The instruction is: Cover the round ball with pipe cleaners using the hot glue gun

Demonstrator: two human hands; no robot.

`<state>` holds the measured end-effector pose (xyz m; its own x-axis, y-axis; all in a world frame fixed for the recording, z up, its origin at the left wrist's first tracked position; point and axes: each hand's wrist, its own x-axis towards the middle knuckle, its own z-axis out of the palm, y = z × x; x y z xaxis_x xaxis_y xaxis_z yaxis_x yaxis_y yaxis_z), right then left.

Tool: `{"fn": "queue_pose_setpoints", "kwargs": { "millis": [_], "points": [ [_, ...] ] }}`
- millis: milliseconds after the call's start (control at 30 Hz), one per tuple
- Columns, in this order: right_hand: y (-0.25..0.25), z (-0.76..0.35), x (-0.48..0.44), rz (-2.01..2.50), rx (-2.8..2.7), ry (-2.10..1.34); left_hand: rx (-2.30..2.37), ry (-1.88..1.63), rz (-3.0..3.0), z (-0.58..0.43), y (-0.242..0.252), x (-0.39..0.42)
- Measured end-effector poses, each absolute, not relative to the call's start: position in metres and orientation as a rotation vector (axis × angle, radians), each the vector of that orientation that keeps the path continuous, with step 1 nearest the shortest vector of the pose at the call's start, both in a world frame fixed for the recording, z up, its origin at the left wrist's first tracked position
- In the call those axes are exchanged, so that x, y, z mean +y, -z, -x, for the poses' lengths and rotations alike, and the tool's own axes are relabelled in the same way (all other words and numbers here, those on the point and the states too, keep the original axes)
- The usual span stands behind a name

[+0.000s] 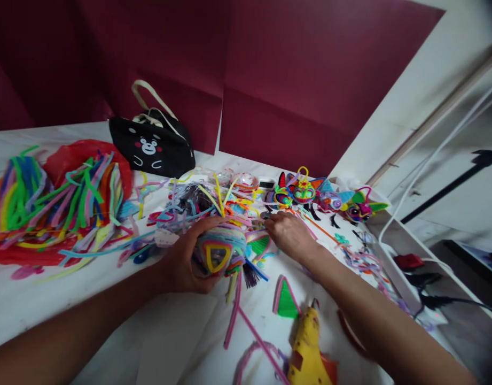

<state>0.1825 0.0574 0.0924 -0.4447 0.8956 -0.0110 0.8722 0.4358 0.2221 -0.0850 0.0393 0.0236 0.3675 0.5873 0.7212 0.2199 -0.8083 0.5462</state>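
Note:
My left hand (189, 256) is wrapped round a ball covered in coloured pipe cleaners (224, 247), with a yellow triangle outline on its near side and a dark tassel (251, 274) hanging at its lower right. Just right of the ball, my right hand (290, 234) is closed above the tabletop. A small dark, shiny piece (265, 215) shows at its fingertips, too unclear to name. Below the hands lie a green triangle edged in pink (286, 299) and long pink pipe cleaners (254, 329). A yellow glue gun (310, 347) rests near my right forearm.
Bundles of pipe cleaners (81, 198) lie on a red plastic bag (129, 182) at left. A black bag with a bear face (153, 144) stands behind. Several finished ornaments (304, 191) line the back right. A power strip with cables (426, 280) is at the right edge.

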Motion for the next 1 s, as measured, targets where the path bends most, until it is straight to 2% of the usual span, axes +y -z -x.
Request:
{"fn": "queue_pose_setpoints", "kwargs": {
  "millis": [133,367,733,867,1000],
  "points": [
    [-0.104,-0.207,0.048,-1.695,2.543,-0.242,0.688,-1.407,-2.274,0.09,-0.029,0.045],
    [-0.118,-0.244,0.031,-1.937,2.575,-0.154,0.612,-1.662,-2.22,0.092,-0.033,0.058],
    [-0.124,-0.287,0.016,-2.28,2.665,-0.064,0.719,-1.772,-2.267,0.098,-0.029,0.064],
    [-0.12,-0.287,0.003,-2.318,2.685,0.131,0.68,-1.782,-2.284,0.096,-0.032,0.063],
    [-0.112,-0.279,-0.008,-2.389,2.684,0.638,0.718,-1.801,-2.247,0.098,-0.034,0.063]
  ]
}}
